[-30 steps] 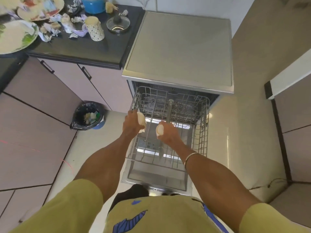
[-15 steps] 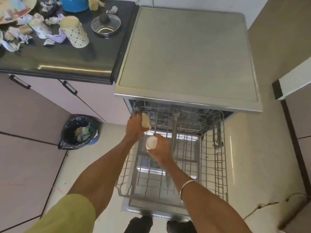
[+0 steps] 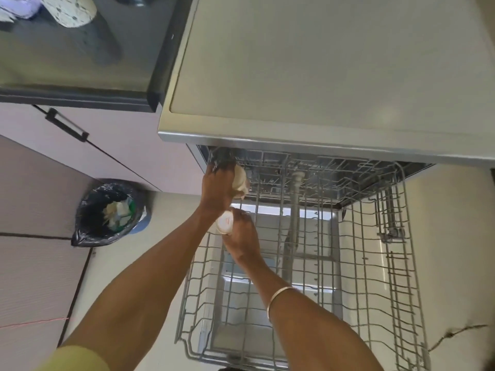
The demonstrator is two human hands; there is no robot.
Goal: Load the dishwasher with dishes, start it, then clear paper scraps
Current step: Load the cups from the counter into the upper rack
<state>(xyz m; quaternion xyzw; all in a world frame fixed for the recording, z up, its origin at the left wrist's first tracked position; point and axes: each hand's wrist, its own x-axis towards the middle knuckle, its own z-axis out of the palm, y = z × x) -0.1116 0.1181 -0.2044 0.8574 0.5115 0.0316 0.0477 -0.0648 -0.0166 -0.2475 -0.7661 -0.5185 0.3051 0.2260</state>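
- Reaching over the pulled-out wire rack (image 3: 316, 266) of the dishwasher (image 3: 321, 76), the left hand (image 3: 217, 188) grips a cream cup (image 3: 239, 180) at the rack's far left corner, just under the machine's front edge.
- Nearer the camera, the right hand (image 3: 241, 239) holds a second, white cup (image 3: 224, 223) with its round end turned toward the lens, above the rack's left side; a thin bangle (image 3: 278, 298) circles that wrist.
- Both cups are close together but apart.
- Left of the dishwasher, a dark surface (image 3: 67, 62) carries a patterned cup (image 3: 77, 12) and paper scraps (image 3: 16, 9) at the frame's top edge.
- On the floor stands a bin (image 3: 109, 212) lined with a black bag, holding crumpled waste.
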